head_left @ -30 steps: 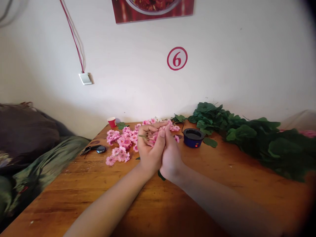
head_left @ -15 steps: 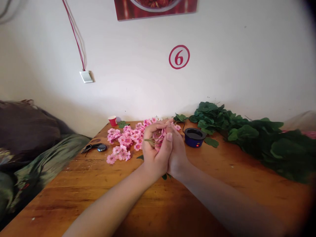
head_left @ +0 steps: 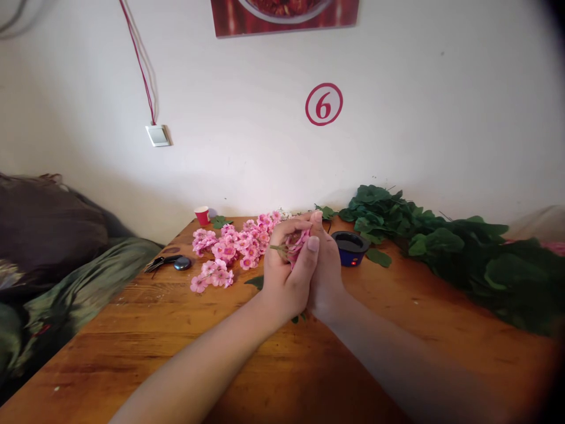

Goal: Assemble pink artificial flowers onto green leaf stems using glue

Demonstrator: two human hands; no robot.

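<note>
Pink artificial flowers (head_left: pixel 295 244) are cupped between both my hands above the middle of the wooden table (head_left: pixel 185 335). My left hand (head_left: pixel 285 290) curls round them, with a green stem poking out at its left side. My right hand (head_left: pixel 327 275) is pressed against the left one, palm inward, closing the cup. Most of the held flowers are hidden by the fingers. Green leaves (head_left: pixel 255 282) show from behind and below the hands. Close by on the left lies a spread of loose pink flowers (head_left: pixel 238 242).
A blue melting pot (head_left: pixel 350 254) with a red light stands right of the hands. Green artificial leaves (head_left: pixel 441 238) are heaped along the right side. A red paper cup (head_left: pixel 202 215) and scissors with black handles (head_left: pixel 163 260) beside a dark round object (head_left: pixel 182 262) are at the left.
Both hands, still clasped round the pink flowers, have shifted slightly right, covering the left edge of the blue pot. The camera view has moved a little too.
</note>
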